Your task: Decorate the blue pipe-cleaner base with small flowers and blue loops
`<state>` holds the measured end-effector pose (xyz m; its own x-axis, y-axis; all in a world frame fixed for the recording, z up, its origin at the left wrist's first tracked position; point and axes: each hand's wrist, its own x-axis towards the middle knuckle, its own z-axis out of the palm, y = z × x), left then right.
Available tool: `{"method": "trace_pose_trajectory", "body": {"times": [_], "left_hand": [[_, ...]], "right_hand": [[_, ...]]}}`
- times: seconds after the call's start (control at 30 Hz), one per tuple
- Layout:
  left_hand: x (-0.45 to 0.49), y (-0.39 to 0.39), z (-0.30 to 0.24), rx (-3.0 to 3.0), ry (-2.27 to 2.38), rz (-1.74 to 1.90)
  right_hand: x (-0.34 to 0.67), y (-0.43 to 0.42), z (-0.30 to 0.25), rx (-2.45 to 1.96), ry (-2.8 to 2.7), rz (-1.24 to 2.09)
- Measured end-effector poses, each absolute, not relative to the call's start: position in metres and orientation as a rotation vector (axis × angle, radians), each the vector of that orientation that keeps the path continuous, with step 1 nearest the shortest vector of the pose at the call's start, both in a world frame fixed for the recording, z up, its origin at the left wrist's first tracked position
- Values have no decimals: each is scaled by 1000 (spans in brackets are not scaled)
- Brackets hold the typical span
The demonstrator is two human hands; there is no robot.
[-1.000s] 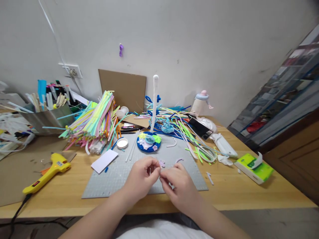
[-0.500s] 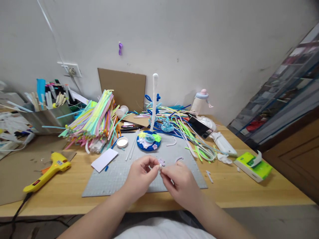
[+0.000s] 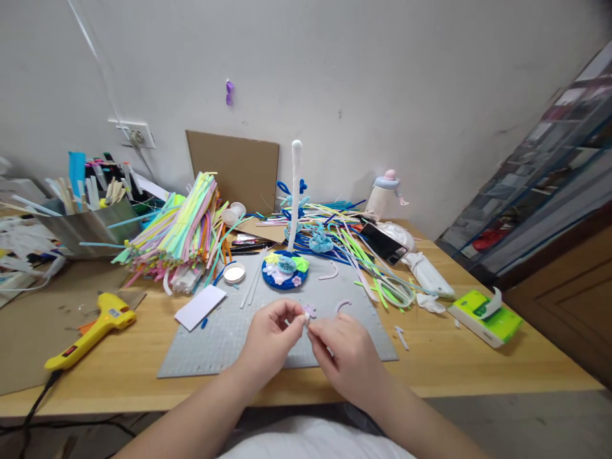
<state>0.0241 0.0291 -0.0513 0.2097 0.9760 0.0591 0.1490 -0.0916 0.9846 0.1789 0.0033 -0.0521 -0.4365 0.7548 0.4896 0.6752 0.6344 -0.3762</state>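
Observation:
Above the cutting mat (image 3: 224, 344), my left hand (image 3: 272, 335) pinches a small white piece (image 3: 306, 315), its kind too small to make out. My right hand (image 3: 347, 350) is closed at the same spot, its fingertips almost touching the left ones; what it grips is hidden. Just beyond the fingertips shows a lilac shape of bent pipe cleaner (image 3: 312, 309); whether it is held or lies on the mat I cannot tell. Behind the hands sits a round blue base (image 3: 272, 280) with small flowers and a white upright stem (image 3: 295, 191). Curved lilac pipe-cleaner pieces (image 3: 329, 273) lie nearby.
A yellow glue gun (image 3: 95, 328) lies at left, beside a big bundle of pipe cleaners (image 3: 176, 233). A white card (image 3: 201, 307) and a small round dish (image 3: 234, 273) are on the mat's left. Rightward are scissors (image 3: 396, 290), a phone (image 3: 382, 242) and a green tissue pack (image 3: 488, 319).
Both hands stay almost in place, still pinched together. The white piece between the fingertips shows slightly more clearly. The view has shifted very slightly.

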Motion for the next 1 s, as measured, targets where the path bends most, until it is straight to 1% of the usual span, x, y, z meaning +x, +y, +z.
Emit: {"method": "trace_pose_trajectory", "body": {"times": [0.1,0.17,0.23,0.33,0.4,0.47,0.6,0.7,0.8,0.87,0.9,0.97,1.0], "left_hand": [[23,27,-49,1716,1206,1062],[22,24,-45,1877,1121,1006],[21,22,-41,1930,1005,955],[19,21,-39,1775,927,945],[19,22,-41,1567,902,946],[21,24,-45,1383,877,971],[25,26,-49,1265,911,1060],[26,27,-50,1352,1015,1100],[24,26,-49,1664,1123,1160],[21,26,-48,1927,1106,1152],[19,26,-47,2036,1058,1127],[16,26,-43,2148,932,1065],[16,25,-41,2148,878,1035]], "right_hand": [[180,-2,-44,-1050,-2279,105],[183,0,-38,-1047,-2201,219],[186,7,-35,-1088,-2010,490],[186,16,-36,-1089,-1674,948],[183,19,-39,-1050,-1582,1100],[179,17,-42,-1047,-1616,1063],[174,7,-47,-1079,-1859,649],[173,0,-49,-1118,-2032,325],[175,-5,-46,-1142,-2139,112],[179,-5,-41,-1108,-2177,80],[181,-4,-38,-1080,-2181,118],[185,0,-31,-1052,-2116,339],[187,3,-30,-1059,-2029,522]]}}
